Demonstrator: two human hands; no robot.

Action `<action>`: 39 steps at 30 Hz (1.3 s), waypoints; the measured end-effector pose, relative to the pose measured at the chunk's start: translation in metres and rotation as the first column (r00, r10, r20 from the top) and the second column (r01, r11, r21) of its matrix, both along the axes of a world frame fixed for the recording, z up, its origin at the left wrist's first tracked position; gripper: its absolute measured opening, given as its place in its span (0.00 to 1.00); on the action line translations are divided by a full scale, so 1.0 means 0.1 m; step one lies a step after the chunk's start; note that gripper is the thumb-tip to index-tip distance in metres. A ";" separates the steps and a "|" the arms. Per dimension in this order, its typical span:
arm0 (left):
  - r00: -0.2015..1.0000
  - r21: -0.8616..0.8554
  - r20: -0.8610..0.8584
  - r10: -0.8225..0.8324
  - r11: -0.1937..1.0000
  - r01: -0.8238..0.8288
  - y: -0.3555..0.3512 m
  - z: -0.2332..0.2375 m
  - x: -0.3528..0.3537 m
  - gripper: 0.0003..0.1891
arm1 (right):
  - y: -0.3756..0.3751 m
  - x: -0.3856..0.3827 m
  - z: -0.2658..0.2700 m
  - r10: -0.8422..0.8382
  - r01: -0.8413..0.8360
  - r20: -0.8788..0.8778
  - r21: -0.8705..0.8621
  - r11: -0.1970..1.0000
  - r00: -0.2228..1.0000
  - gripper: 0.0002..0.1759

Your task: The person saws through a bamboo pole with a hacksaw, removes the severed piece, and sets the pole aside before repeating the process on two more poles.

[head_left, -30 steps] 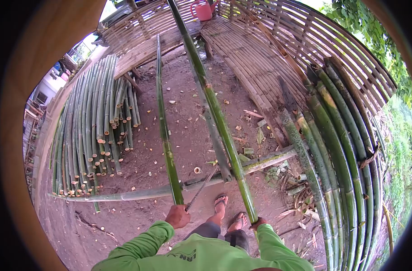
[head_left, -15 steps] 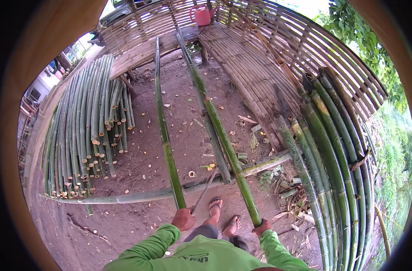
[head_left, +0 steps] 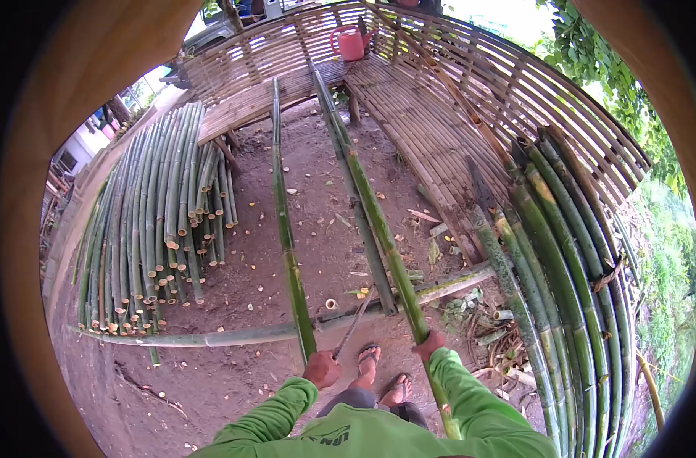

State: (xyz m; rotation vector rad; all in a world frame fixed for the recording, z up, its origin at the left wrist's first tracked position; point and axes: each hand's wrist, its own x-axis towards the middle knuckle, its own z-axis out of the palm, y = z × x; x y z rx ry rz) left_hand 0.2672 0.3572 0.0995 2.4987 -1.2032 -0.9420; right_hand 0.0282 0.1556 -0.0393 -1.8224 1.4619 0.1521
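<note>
My left hand (head_left: 323, 369) is closed at the near end of a green bamboo pole (head_left: 289, 256). A long, narrow, dark blade-like tool (head_left: 356, 320) sticks out forward from the same fist; its handle is hidden by the fingers. My right hand (head_left: 430, 346) grips a second green bamboo pole (head_left: 394, 263), whose near end runs back past the hand beside my sleeve. Under and beside it, a greyer pole (head_left: 369, 237) lies with its end over a crosswise log (head_left: 264, 333). Both held poles slant away toward the bench at the back.
Cut bamboo poles (head_left: 153, 214) are piled at left. Thick bamboo poles (head_left: 569, 290) lean at right against a slatted bamboo bench (head_left: 417, 130). A red watering can (head_left: 351, 44) stands in the bench's far corner. Bamboo scraps (head_left: 501, 336) litter the ground near my feet.
My right hand has moved forward along its pole, and the pole's near end now shows behind the hand. My left hand stays at its pole's end. The view has shifted slightly.
</note>
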 end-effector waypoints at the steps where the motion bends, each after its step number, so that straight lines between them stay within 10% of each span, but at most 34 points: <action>1: 1.000 0.013 0.001 -0.014 1.000 0.014 -0.02 0.04 -0.01 0.09 | -0.16 0.10 0.02 -0.010 0.017 0.105 -0.067 0.998 0.994 0.39; 7: 0.998 -0.031 -0.017 -0.059 0.998 0.058 -0.05 0.08 -0.02 0.11 | -0.37 -0.02 -0.27 -0.159 0.213 0.506 -0.050 0.976 0.848 0.49; 10: 0.997 -0.031 -0.050 -0.050 0.998 0.048 -0.08 0.06 0.03 0.12 | 0.27 -0.77 -0.51 0.042 -0.045 0.118 0.027 0.999 0.992 0.55; 11: 0.997 -0.016 -0.057 -0.053 0.999 0.052 -0.08 0.06 0.03 0.12 | 0.41 -1.03 -0.85 0.160 -0.172 0.064 0.386 0.906 0.985 0.56; 12: 0.990 -0.020 -0.019 -0.139 0.990 0.139 -0.06 0.00 0.06 0.12 | 0.72 -1.27 -1.08 0.220 -0.227 0.064 0.391 0.892 0.973 0.51; 14: 0.948 -0.021 0.060 -0.312 0.949 0.313 -0.01 -0.15 0.12 0.11 | 0.91 -1.24 -0.19 0.147 -0.132 0.024 0.597 0.791 0.989 0.44; 22: 0.961 -0.036 0.022 -0.275 0.961 0.275 -0.40 -0.01 0.14 0.10 | 0.50 -0.86 0.09 -0.125 0.103 -0.246 -0.101 0.990 0.961 0.23; 26: 0.961 -0.112 0.025 -0.276 0.954 0.277 -0.51 -0.23 0.09 0.09 | -0.06 -0.83 0.19 -0.172 0.137 -0.089 -0.312 0.940 0.981 0.27; 29: 0.972 -0.045 0.014 -0.234 0.971 0.235 -0.53 -0.17 0.10 0.09 | -0.14 -1.27 0.08 -0.233 0.235 0.032 -0.145 0.961 0.972 0.48; 31: 0.966 -0.024 0.007 -0.257 0.966 0.257 -0.47 -0.13 0.17 0.09 | -0.22 -1.57 0.25 -0.062 0.192 -0.414 0.281 0.940 0.908 0.50; 39: 0.965 -0.010 -0.021 -0.263 0.965 0.263 -0.46 -0.05 0.18 0.11 | 0.25 -1.29 0.14 -0.237 0.214 -0.317 -0.105 0.971 0.918 0.25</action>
